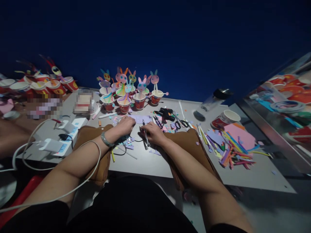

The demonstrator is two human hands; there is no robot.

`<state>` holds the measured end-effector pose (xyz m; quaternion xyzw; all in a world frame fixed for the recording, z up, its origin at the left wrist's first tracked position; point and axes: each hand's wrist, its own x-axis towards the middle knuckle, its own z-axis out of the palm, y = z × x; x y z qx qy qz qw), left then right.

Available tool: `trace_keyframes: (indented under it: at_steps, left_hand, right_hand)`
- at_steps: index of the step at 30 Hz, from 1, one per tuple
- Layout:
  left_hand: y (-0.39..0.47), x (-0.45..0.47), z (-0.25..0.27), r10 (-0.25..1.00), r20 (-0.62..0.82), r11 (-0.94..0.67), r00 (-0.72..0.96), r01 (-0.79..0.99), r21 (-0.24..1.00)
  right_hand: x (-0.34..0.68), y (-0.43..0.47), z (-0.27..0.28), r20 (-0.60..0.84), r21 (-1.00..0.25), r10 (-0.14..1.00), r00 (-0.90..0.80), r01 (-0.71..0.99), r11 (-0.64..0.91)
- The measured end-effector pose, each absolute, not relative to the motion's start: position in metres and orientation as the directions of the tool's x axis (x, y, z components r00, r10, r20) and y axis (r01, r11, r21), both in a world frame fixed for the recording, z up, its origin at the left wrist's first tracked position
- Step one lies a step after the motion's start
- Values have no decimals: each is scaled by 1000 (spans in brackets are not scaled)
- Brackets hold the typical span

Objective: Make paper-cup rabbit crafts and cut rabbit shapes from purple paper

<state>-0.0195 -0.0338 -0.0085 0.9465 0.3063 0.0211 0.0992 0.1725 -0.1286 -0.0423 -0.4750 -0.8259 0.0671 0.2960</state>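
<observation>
Printing is carried by the red paper cups (124,109) grouped along the far edge of the surface (150,165), but it is too small to be read; the markings on the single cup (217,122) near the right end are likewise illegible. A slim pen (146,137) is clamped in the grip of the right hand (152,132), fingertips brought together around it, about midway between the near and far edges. The fingers of the left hand (126,125) are curled downward beside a purple paper sheet (139,119); whether anything is pinched in that grip cannot be told. Paper rabbit figures (142,85) are stood in the grouped cups. Scissors (181,124) are seen beyond the right hand, and coloured folded strips (228,157) are heaped toward the near right corner.
</observation>
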Motion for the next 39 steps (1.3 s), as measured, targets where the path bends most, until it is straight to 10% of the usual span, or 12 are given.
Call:
trace_keyframes:
  at_steps: [13,23,29,34,39]
  left_hand:
    - [-24,-24,4,808,100,-575,581,740,349]
    - [-25,-23,1,758,71,-620,648,683,386]
    - [-26,-20,-4,669,45,-699,741,609,375]
    - [-26,-20,-6,608,42,-756,793,562,336]
    - [-26,-20,-10,550,25,-806,835,523,276]
  right_hand:
    - [174,-128,-39,506,-367,797,-330,754,545]
    - [205,-134,11,674,-733,568,473,527,430]
    - [249,-131,24,598,-748,632,492,625,222]
    - [269,-134,17,530,-656,755,386,751,77]
    - [265,-129,25,411,-149,911,28,988,37]
